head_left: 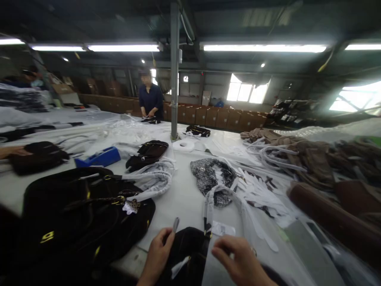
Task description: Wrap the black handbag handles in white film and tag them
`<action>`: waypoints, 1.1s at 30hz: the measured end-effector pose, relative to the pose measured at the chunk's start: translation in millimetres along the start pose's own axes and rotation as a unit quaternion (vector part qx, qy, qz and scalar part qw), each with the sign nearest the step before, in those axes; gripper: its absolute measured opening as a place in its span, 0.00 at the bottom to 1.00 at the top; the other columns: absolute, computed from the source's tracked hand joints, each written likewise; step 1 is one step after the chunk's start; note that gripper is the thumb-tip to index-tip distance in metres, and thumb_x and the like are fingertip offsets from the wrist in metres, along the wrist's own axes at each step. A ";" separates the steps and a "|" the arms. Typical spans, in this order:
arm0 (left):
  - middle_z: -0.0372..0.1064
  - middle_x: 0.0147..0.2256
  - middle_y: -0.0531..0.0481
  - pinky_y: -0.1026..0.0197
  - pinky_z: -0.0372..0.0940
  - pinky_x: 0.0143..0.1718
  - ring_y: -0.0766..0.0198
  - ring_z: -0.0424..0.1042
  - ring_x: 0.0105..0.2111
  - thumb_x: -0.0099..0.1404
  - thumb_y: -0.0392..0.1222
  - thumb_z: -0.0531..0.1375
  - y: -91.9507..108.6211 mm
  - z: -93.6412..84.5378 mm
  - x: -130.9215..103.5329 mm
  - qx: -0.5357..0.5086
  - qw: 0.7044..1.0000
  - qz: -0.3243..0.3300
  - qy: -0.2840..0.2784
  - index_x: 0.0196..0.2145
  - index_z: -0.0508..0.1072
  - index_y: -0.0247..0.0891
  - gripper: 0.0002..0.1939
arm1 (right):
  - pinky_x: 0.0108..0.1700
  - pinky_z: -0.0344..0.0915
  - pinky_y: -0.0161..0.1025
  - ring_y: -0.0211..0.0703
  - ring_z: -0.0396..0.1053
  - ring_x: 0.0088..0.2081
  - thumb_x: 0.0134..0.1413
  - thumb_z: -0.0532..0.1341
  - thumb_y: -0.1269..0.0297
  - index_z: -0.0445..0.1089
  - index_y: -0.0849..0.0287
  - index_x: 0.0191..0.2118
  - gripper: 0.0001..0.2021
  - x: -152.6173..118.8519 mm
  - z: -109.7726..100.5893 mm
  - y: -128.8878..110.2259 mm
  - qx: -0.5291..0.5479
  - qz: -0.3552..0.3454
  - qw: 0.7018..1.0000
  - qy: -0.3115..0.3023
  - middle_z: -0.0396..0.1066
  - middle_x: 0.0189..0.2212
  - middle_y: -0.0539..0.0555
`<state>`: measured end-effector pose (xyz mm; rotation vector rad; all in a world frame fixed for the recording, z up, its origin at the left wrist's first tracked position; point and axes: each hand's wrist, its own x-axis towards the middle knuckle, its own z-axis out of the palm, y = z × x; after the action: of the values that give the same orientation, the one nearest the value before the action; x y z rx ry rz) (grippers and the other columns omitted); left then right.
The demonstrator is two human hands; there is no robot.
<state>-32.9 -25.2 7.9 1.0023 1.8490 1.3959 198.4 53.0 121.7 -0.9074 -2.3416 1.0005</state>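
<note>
Both hands — left hand (156, 254), right hand (238, 260) — touch black bag (190, 248) (table edge).

Both hands (202, 258) and black bag (187, 254) cut off by bottom edge.

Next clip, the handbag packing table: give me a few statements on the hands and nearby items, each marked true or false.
1. The left hand pinches a small grey tool. True.
2. Both hands are at a black bag. True.
3. The blue tape dispenser lies right of the pillar. False: it lies left of it.
4. The right hand holds scissors. False: it holds no scissors; its fingers curl above the bag.
5. A person in dark clothes stands at the table's far side. True.
</note>
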 end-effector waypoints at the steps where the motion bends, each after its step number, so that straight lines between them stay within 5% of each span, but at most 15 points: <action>1: 0.72 0.32 0.50 0.62 0.63 0.40 0.58 0.70 0.36 0.60 0.55 0.54 1.0 0.3 -1.3 -0.002 1.000 0.006 0.004 0.34 0.70 0.36 0.18 | 0.29 0.59 0.31 0.37 0.66 0.25 0.52 0.58 0.62 0.74 0.58 0.26 0.10 21.7 17.7 -13.9 0.018 -0.026 0.999 -0.035 0.72 0.22 0.49; 5: 0.72 0.33 0.49 0.62 0.63 0.41 0.57 0.70 0.37 0.61 0.53 0.54 2.2 -1.0 -3.4 -0.021 0.999 0.025 0.006 0.34 0.70 0.37 0.16 | 0.23 0.52 0.30 0.35 0.63 0.22 0.48 0.60 0.68 0.76 0.61 0.26 0.07 77.8 73.7 -24.3 0.023 -0.043 0.993 -0.112 0.69 0.17 0.48; 9: 0.71 0.31 0.49 0.62 0.63 0.37 0.58 0.70 0.35 0.63 0.51 0.52 2.8 -0.8 -4.1 -0.032 0.999 0.018 0.017 0.33 0.70 0.38 0.15 | 0.25 0.52 0.31 0.36 0.65 0.23 0.46 0.59 0.69 0.76 0.63 0.25 0.08 98.6 100.5 -13.5 -0.035 -0.029 0.993 -0.113 0.72 0.19 0.53; 18: 0.69 0.30 0.50 0.62 0.63 0.36 0.60 0.69 0.33 0.64 0.48 0.50 4.0 0.8 -5.4 -0.029 0.999 0.021 0.026 0.31 0.69 0.38 0.13 | 0.21 0.49 0.31 0.35 0.59 0.20 0.41 0.60 0.68 0.74 0.67 0.23 0.08 111.9 103.0 -11.3 -0.037 0.082 0.990 -0.106 0.64 0.14 0.49; 23: 0.70 0.30 0.49 0.62 0.63 0.37 0.59 0.69 0.34 0.63 0.48 0.52 4.4 -2.4 -6.0 -0.043 0.999 0.021 0.011 0.30 0.69 0.38 0.12 | 0.18 0.43 0.30 0.31 0.49 0.18 0.40 0.59 0.69 0.69 0.65 0.16 0.08 112.2 101.3 -5.3 0.010 0.094 0.986 -0.135 0.50 0.11 0.43; 28: 0.72 0.32 0.49 0.62 0.64 0.39 0.59 0.70 0.36 0.62 0.48 0.53 1.7 -6.2 -4.2 -0.088 0.995 0.005 -0.040 0.33 0.70 0.38 0.12 | 0.19 0.45 0.29 0.31 0.51 0.20 0.41 0.56 0.71 0.67 0.64 0.18 0.07 102.5 102.4 -0.2 0.049 0.075 0.989 -0.122 0.52 0.14 0.44; 33: 0.66 0.23 0.56 0.64 0.63 0.30 0.63 0.67 0.25 0.57 0.53 0.58 -4.6 -0.1 0.4 -0.099 0.993 -0.024 0.051 0.36 0.65 0.39 0.15 | 0.21 0.44 0.30 0.31 0.51 0.21 0.42 0.55 0.71 0.64 0.63 0.18 0.07 97.0 103.8 -2.0 0.066 0.053 0.991 -0.103 0.51 0.15 0.44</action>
<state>-34.1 -25.6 3.5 0.7960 1.7529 1.5920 67.9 72.3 69.0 -0.9231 -2.3796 1.3322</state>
